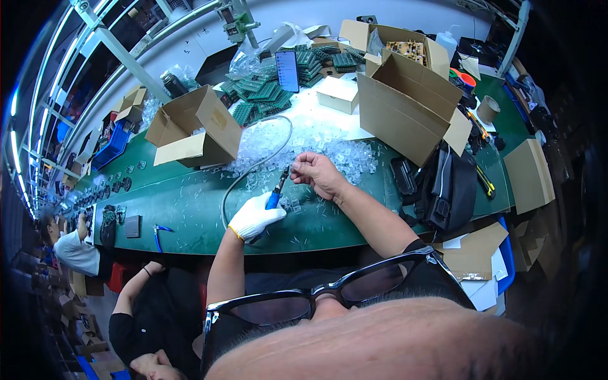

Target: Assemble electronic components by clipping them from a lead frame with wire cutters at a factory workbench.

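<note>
My left hand point(256, 217), in a white work glove, is wrapped round what looks like a blue-handled air nipper point(273, 199). Its dark metal head points up toward my right hand. A grey hose point(224, 201) curves over the table and runs down behind the gloved hand. My bare right hand point(318, 175) is closed, thumb and fingers pinched beside the tool's tip. Whatever is between those fingers is too small to make out. A wide pile of small clear plastic pieces point(335, 151) lies just beyond both hands, and thin clear slivers are scattered on the green table point(202, 221).
Open cardboard boxes stand left point(183, 123) and right point(405, 107) of the pile. Behind it are a phone point(287, 71), green circuit boards point(256, 88) and a white box point(338, 94). Blue-handled pliers point(159, 237) lie left; a black bag point(446, 193) sits right. A co-worker point(142, 310) sits at my left.
</note>
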A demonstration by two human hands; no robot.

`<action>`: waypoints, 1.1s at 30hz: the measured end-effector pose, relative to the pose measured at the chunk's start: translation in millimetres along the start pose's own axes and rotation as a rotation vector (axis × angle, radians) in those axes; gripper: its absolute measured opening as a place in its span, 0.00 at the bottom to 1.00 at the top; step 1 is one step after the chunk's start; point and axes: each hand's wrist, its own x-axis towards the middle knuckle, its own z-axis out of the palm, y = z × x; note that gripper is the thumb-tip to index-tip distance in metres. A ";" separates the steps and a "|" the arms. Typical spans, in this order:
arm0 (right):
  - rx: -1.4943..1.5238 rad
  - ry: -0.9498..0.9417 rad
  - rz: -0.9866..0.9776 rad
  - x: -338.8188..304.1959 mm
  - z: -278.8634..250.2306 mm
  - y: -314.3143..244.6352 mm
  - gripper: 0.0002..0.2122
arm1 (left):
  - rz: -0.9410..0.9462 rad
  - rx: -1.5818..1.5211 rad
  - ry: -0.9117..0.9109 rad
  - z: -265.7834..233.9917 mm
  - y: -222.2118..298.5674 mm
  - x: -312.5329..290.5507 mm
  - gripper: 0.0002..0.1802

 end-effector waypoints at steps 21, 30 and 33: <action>-1.278 -0.098 -0.341 -15.2 8.4 -4.3 0.14 | -0.003 -0.833 0.037 -6.2 -52.0 -3.3 0.26; -1.256 0.090 -0.112 -15.3 -19.0 -62.8 0.13 | 0.075 -0.946 0.040 -5.5 -59.5 -3.7 0.25; -1.377 0.052 -0.124 -14.0 -25.6 -61.5 0.14 | 0.062 -0.915 0.035 -5.5 -58.2 -3.6 0.25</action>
